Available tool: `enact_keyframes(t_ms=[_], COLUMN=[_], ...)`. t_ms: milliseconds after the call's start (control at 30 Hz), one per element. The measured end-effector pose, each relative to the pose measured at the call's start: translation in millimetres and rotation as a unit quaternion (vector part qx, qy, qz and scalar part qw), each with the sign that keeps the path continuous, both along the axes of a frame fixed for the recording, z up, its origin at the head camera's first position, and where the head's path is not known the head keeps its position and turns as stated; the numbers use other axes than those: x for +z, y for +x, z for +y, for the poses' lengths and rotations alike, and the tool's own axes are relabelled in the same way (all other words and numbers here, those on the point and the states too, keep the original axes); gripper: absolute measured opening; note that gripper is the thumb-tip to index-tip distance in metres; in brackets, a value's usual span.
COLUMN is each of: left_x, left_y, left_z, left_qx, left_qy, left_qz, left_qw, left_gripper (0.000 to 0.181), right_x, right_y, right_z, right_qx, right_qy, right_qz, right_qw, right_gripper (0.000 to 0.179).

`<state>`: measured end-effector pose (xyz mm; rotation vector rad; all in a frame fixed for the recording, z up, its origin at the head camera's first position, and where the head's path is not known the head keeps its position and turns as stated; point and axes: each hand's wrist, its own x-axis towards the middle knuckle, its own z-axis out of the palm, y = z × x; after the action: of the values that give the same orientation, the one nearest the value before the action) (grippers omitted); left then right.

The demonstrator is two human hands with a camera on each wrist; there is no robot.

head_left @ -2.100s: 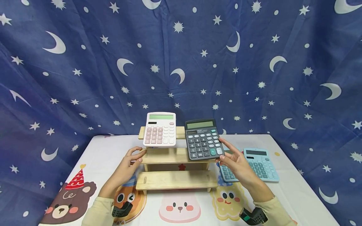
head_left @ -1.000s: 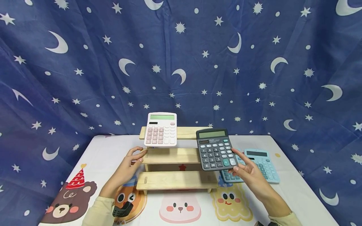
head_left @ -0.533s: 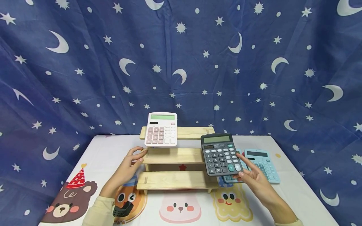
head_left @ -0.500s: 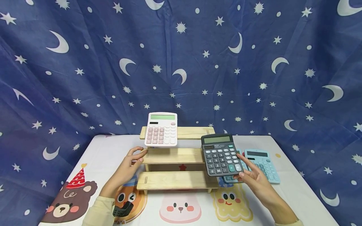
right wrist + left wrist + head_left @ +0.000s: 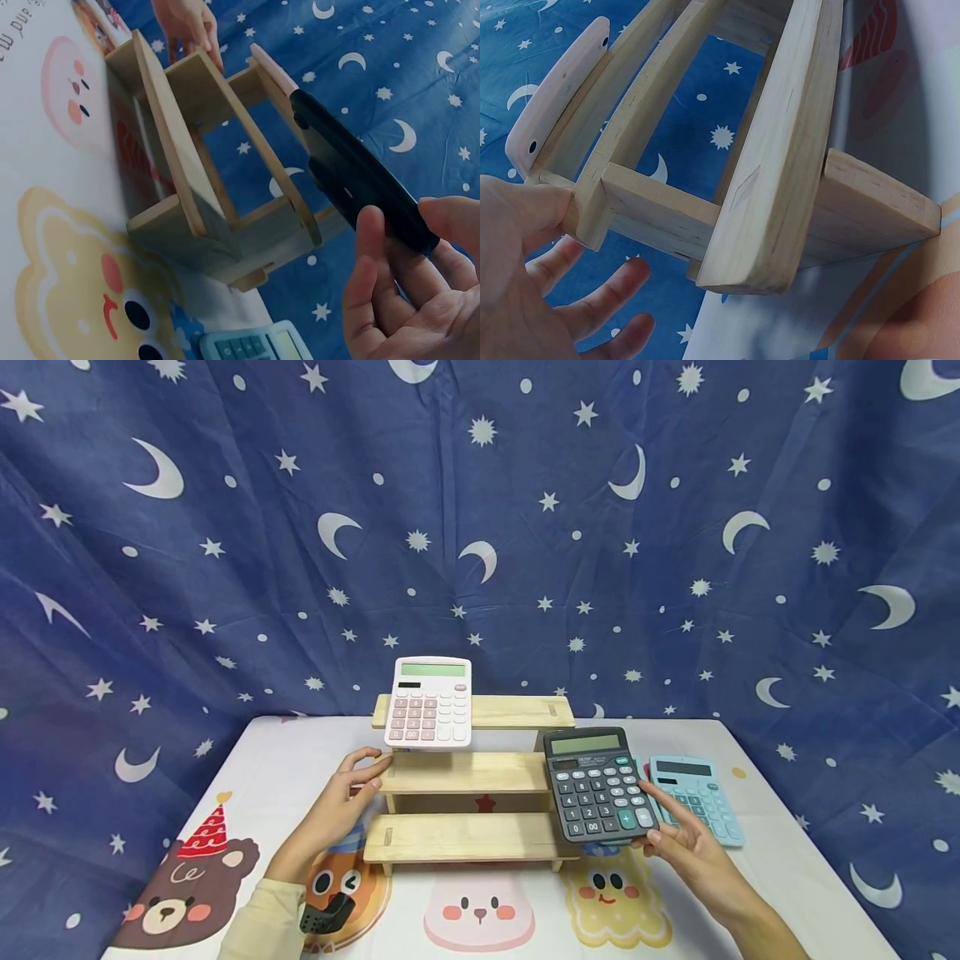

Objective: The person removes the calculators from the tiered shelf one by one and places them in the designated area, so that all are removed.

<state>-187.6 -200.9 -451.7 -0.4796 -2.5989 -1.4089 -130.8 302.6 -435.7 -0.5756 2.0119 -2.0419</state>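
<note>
My right hand [image 5: 697, 864] pinches a black calculator [image 5: 600, 787] by its lower right edge, thumb in front and fingers behind. It is held up in front of the right end of a three-tier wooden stand [image 5: 472, 838], tilted with its keys toward me. At the stand's left side my left hand [image 5: 333, 806] pinches the end of the middle board; the left wrist view shows the thumb [image 5: 544, 208] against that board, other fingers spread loosely. A white and pink calculator [image 5: 429, 702] leans on the top tier, at the left.
A light blue calculator [image 5: 697, 797] lies on the table at the right. A second blue calculator [image 5: 251, 346] is mostly hidden behind the black one in the head view. The white tablecloth [image 5: 300, 743] carries cartoon prints; a dark blue starry curtain [image 5: 480, 527] hangs behind.
My right hand has moved the black calculator rightward, down and away from the upper tiers. The left hand, the stand and the white and pink calculator keep their places.
</note>
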Motion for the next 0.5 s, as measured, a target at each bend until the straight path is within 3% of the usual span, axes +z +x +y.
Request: enact_keyframes(t_ms=[500], left_x=[-1.2], left_y=[-0.1], left_z=[0.4], left_qx=[0.003], left_qy=[0.004], left_qz=[-0.002], left_qw=[1.0000], left_gripper=[0.039], right_x=[-9.1], right_y=[13.4], right_z=[24], right_qx=[-0.024], right_qy=[0.015], right_qz=[-0.058], right_qw=[0.9979], right_gripper=[0.067])
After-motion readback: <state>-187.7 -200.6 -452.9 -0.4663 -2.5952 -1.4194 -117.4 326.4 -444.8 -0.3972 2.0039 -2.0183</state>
